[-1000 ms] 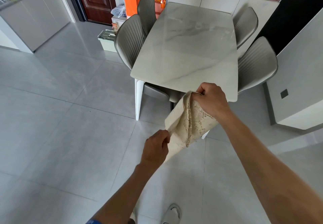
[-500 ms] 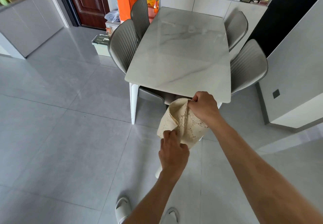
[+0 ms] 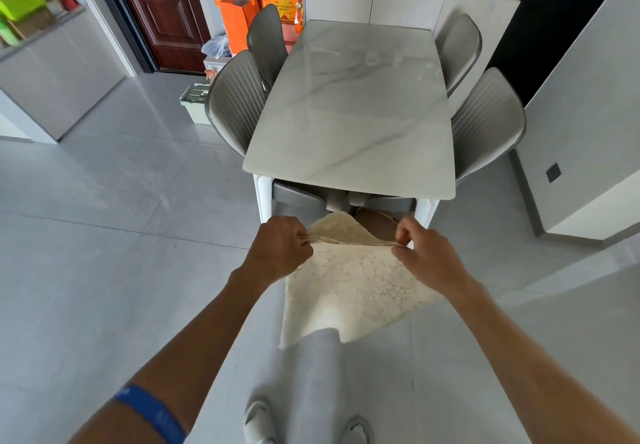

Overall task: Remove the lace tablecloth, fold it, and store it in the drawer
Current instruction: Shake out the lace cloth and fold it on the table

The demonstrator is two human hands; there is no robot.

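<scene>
marble surface [image 3: 353, 114] sits bare, so the removal looks done and folding is the step in hand. lace tablecloth [image 3: 349, 287] hangs doubled in front of the person, off the floor. left hand [image 3: 282, 247] and right hand [image 3: 420, 253], apart, each pinch its top edge; next i'd bring those corners together, then find the drawer, which isn't in sight.

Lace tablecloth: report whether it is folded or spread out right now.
Partly folded. The lace tablecloth hangs doubled in the air, off the table, with stacked edges pinched between the left hand and the right hand.
</scene>
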